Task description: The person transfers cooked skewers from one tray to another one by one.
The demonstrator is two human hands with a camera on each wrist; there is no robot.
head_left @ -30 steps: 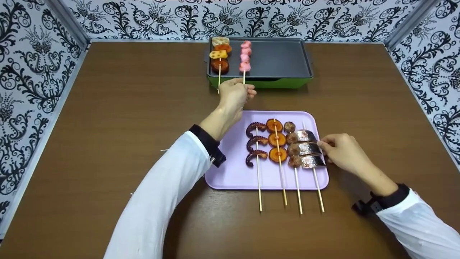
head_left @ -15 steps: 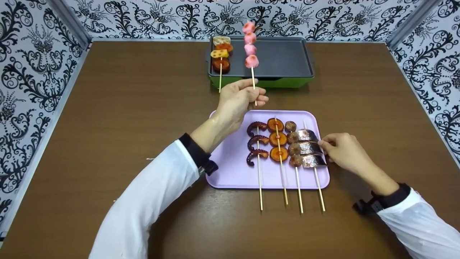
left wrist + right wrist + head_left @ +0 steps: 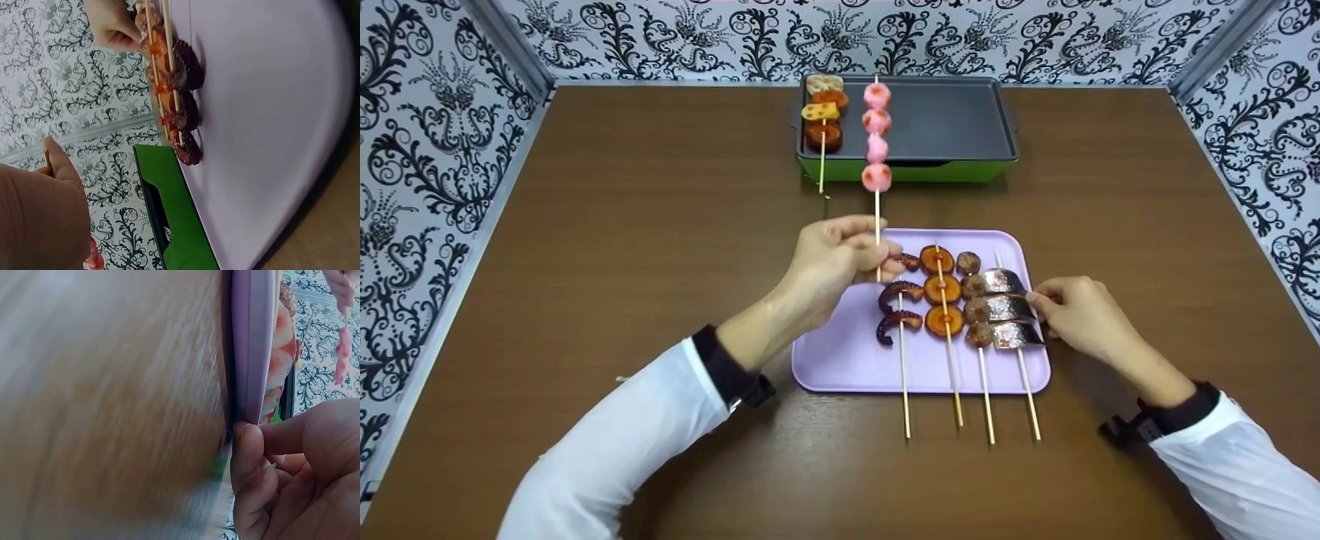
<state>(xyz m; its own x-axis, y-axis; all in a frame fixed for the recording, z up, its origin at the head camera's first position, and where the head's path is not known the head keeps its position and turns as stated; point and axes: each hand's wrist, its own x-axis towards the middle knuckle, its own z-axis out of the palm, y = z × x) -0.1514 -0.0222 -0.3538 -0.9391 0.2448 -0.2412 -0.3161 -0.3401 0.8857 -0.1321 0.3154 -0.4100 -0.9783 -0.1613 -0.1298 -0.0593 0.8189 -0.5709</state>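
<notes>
My left hand [image 3: 840,259] pinches the bare stick of a skewer with pink balls [image 3: 877,150], held up over the back left part of the lilac tray [image 3: 840,367]. My right hand [image 3: 1076,315] grips the tray's right rim between thumb and fingers; the right wrist view shows the fingertips [image 3: 250,439] at that rim. On the tray lie a skewer of octopus tentacles [image 3: 901,322], one of orange carrot-like slices [image 3: 943,320], one of brown meatballs [image 3: 979,334] and one of silvery fish pieces [image 3: 1015,335]. The left hand covers part of the top tentacle in the head view.
Behind the tray stands a green grill [image 3: 960,172] with a dark flat plate [image 3: 952,112]. A mixed skewer [image 3: 823,135] with yellow, orange and brown pieces lies on its left side. The brown table [image 3: 622,225] is bounded by patterned panels [image 3: 840,37] at the back and sides.
My left hand has lifted the pink-ball skewer off the grill plate and brought it back toward the tray. My right hand stays at the tray's rim.
</notes>
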